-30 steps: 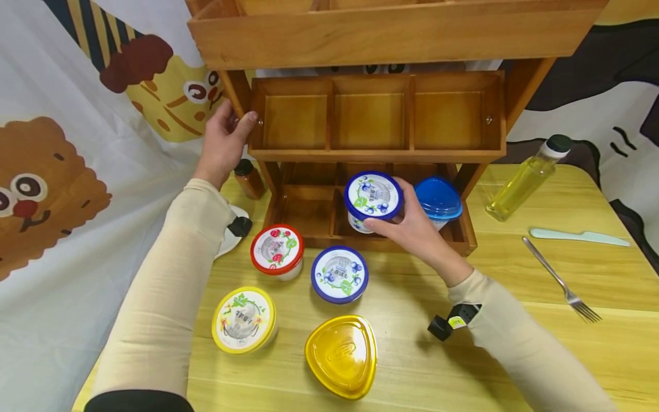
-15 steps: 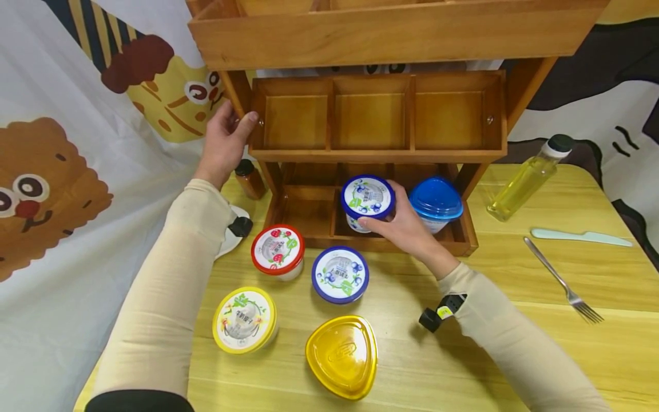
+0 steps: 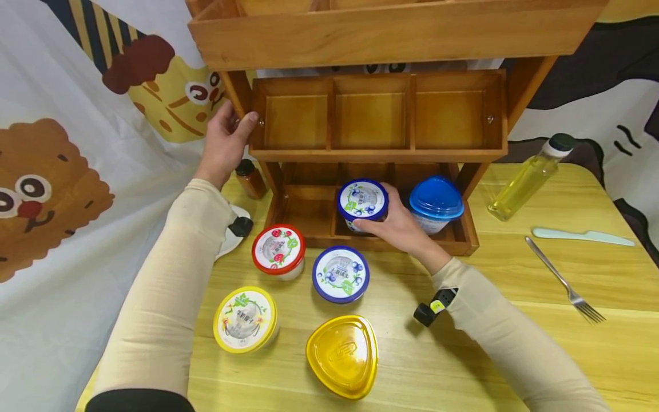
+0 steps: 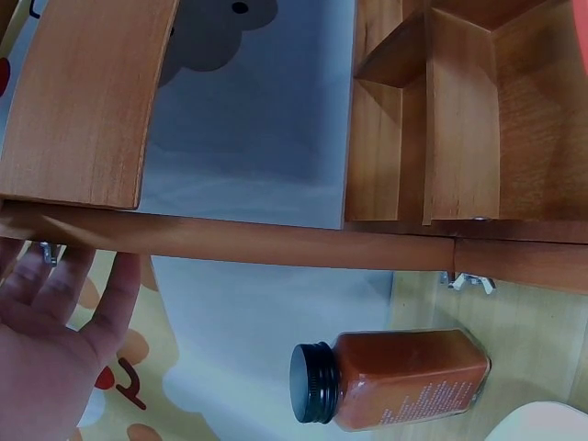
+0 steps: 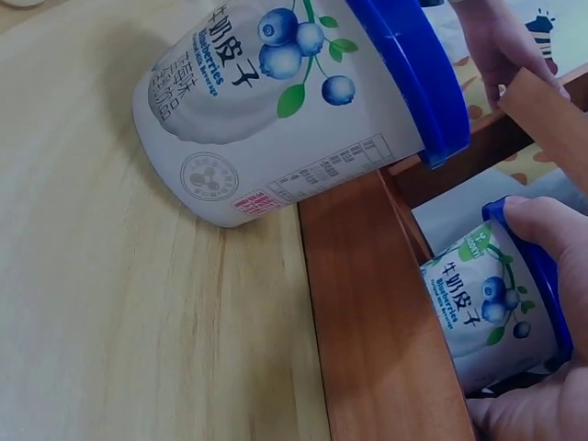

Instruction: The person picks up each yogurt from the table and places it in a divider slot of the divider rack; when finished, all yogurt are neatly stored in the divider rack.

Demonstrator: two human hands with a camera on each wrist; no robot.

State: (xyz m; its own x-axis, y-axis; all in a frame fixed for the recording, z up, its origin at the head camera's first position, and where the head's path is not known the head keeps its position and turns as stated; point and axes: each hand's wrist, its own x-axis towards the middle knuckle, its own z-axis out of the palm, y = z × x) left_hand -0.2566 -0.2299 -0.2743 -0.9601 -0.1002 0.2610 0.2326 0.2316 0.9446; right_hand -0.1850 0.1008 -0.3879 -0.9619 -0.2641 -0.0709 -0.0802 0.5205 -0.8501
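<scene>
Head: held tub [image 3: 362, 198] lower vs. prev.

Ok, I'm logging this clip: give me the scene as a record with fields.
Left hand: holds wooden rack, left side
Right hand: grips a blueberry tub at the middle of the bottom tier
Bottom tier, right: blue-lidded container
Table, front: red-lidded tub, yellow-lidded tub, second blueberry tub, yellow triangular container
Table, right: bottle of yellow liquid, knife, fork
Table, left: black-capped jar

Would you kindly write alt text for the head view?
A person's right hand holds a blue-lidded cup at the bottom tier of a wooden rack; the left hand holds the rack's side. Three round cups and a triangular yellow lid sit on the table.
</scene>
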